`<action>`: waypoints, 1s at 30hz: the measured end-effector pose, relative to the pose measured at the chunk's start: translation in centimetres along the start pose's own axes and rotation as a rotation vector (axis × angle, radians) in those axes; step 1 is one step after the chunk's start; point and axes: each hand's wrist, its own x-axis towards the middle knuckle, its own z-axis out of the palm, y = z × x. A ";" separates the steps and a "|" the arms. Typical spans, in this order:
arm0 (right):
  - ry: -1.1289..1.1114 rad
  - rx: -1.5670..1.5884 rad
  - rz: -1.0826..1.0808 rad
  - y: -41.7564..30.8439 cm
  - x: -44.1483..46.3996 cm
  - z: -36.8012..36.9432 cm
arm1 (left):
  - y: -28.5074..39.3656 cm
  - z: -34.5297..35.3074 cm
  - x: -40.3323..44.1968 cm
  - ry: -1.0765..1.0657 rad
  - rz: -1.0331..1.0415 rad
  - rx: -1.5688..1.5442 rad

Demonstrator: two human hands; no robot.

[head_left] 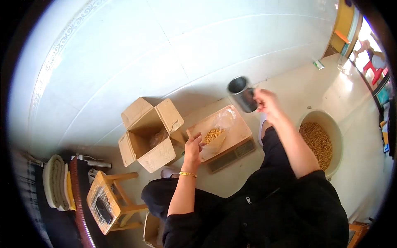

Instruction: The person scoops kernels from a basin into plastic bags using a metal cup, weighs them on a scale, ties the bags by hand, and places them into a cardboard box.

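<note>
My right hand [266,101] is closed round the handle of a dark mug [244,97], held up above the floor; its mouth faces up and away, and the inside looks dark. A clear plastic bag [217,142] with yellow kernels [214,135] lies on the pinkish pan of a weighing scale [244,130]. At the bag's left edge, my left hand [194,149] has its fingers curled, apparently pinching the plastic. A large pale bucket [337,140] full of golden-brown kernels [316,142] stands to the right.
Left of the scale is an open cardboard box [155,155] with clear plastic inside. A wooden stool [118,211] with a dark phone-like object [103,210] on it stands lower left, near folded cloths [56,184]. A pale tiled wall [165,49] rises behind the scale.
</note>
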 end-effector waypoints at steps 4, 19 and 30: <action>0.182 0.118 -0.078 -5.0 -5.4 -6.9 | -0.2 -0.1 0.1 -0.017 0.012 0.006; 0.318 -2.003 0.273 12.4 -15.5 -29.7 | -0.7 -0.3 -0.7 0.007 0.016 0.027; 0.061 -1.742 0.163 12.0 -15.1 -25.2 | -0.5 0.2 -1.4 0.030 0.058 0.014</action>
